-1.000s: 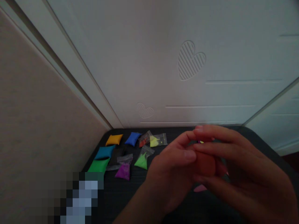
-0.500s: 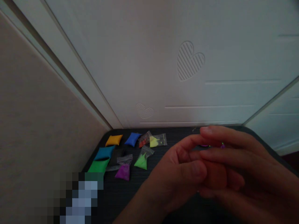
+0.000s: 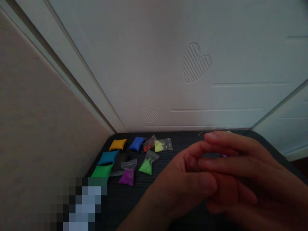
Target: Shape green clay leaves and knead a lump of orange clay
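Note:
Both hands are together low right over a black tray. My left hand and my right hand are closed around an orange-red lump of clay, which is mostly hidden between the fingers. My left thumb lies across its front. Small purple and green bits show behind my right fingers. To the left on the tray lie small bags of coloured clay: orange, blue, teal, green, purple, light green, yellow and red.
A white panel with embossed hearts stands right behind the tray. A beige wall is on the left. A pixelated patch covers the lower left.
The hands have slid a little lower and to the right while working the orange-red lump; the left thumb now covers more of it. The bags have not moved.

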The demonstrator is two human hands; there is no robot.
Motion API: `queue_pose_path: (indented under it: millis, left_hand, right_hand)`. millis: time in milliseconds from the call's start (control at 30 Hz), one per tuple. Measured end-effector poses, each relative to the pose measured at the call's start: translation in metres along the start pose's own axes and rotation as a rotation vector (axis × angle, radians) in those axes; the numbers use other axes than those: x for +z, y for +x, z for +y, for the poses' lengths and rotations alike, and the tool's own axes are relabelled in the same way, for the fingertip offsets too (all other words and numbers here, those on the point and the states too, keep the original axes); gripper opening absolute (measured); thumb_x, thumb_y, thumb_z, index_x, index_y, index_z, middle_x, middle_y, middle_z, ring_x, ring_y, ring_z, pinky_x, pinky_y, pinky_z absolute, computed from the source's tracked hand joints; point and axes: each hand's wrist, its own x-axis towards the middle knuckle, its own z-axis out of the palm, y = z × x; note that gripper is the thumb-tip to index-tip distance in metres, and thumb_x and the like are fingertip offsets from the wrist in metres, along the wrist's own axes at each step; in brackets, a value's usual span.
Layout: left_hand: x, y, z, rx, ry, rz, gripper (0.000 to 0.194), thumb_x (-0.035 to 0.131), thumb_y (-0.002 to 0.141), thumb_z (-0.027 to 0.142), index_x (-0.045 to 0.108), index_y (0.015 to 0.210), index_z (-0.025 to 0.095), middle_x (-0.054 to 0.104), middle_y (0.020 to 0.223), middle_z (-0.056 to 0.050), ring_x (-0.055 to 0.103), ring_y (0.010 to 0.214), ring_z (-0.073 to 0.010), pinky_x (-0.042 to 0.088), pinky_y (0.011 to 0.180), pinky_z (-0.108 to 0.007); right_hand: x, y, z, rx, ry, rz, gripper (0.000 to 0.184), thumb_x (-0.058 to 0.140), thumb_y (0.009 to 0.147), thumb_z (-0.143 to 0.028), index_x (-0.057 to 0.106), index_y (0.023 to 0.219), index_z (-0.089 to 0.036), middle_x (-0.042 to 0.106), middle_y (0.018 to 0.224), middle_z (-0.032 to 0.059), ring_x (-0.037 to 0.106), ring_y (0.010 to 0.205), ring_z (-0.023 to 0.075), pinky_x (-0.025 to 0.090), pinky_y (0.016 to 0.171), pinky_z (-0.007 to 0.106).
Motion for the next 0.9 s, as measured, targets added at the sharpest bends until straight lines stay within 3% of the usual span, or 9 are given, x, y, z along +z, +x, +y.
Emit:
queue_pose_path:
  millis: [200, 433, 600, 733, 900]
  left_hand:
    - [0.001, 0.003, -0.002, 0.052, -0.004, 0.053, 0.058, 0.069, 0.059, 0.050, 0.058, 0.111, 0.026, 0.065, 0.068, 0.001, 0.066, 0.079, -0.0214, 0.048, 0.063, -0.026]
    - [0.001, 0.003, 0.000, 0.133, 0.003, 0.118, 0.045, 0.072, 0.061, 0.039, 0.061, 0.103, 0.025, 0.065, 0.072, 0.001, 0.065, 0.073, -0.0157, 0.046, 0.056, -0.018]
    - [-0.001, 0.002, 0.002, 0.192, -0.010, 0.169, 0.040, 0.070, 0.066, 0.031, 0.060, 0.103, 0.021, 0.067, 0.083, -0.002, 0.064, 0.075, -0.0128, 0.048, 0.063, -0.019]
    - [0.000, -0.002, 0.007, 0.266, 0.150, 0.259, 0.037, 0.066, 0.071, 0.025, 0.057, 0.106, 0.019, 0.068, 0.088, -0.005, 0.064, 0.081, -0.0159, 0.049, 0.070, -0.024]
    - [0.004, -0.008, 0.011, 0.303, 0.332, 0.356, 0.049, 0.069, 0.066, 0.014, 0.054, 0.112, 0.023, 0.069, 0.088, -0.002, 0.063, 0.084, -0.0165, 0.047, 0.077, -0.029]
  right_hand:
    - [-0.002, 0.001, 0.002, -0.020, -0.015, 0.000, 0.025, 0.064, 0.070, -0.025, 0.063, 0.095, -0.030, 0.057, 0.116, 0.0008, 0.060, 0.098, 0.0198, 0.056, 0.073, 0.027]
    - [0.000, -0.001, 0.008, -0.040, 0.031, 0.019, 0.032, 0.064, 0.072, -0.025, 0.058, 0.103, -0.030, 0.052, 0.121, 0.0019, 0.056, 0.104, 0.0203, 0.055, 0.074, 0.028]
    - [0.006, -0.004, 0.011, -0.003, 0.050, 0.039, 0.036, 0.063, 0.072, -0.019, 0.055, 0.105, -0.029, 0.049, 0.123, 0.0023, 0.053, 0.108, 0.0204, 0.054, 0.080, 0.031]
    - [0.007, -0.004, 0.016, -0.035, -0.059, 0.083, 0.039, 0.061, 0.072, -0.015, 0.054, 0.108, -0.029, 0.048, 0.125, 0.0030, 0.048, 0.113, 0.0220, 0.047, 0.091, 0.038]
    - [0.006, -0.002, 0.021, -0.093, -0.196, 0.043, 0.036, 0.059, 0.074, -0.016, 0.054, 0.108, -0.028, 0.049, 0.125, 0.0055, 0.050, 0.112, 0.0235, 0.046, 0.091, 0.040]
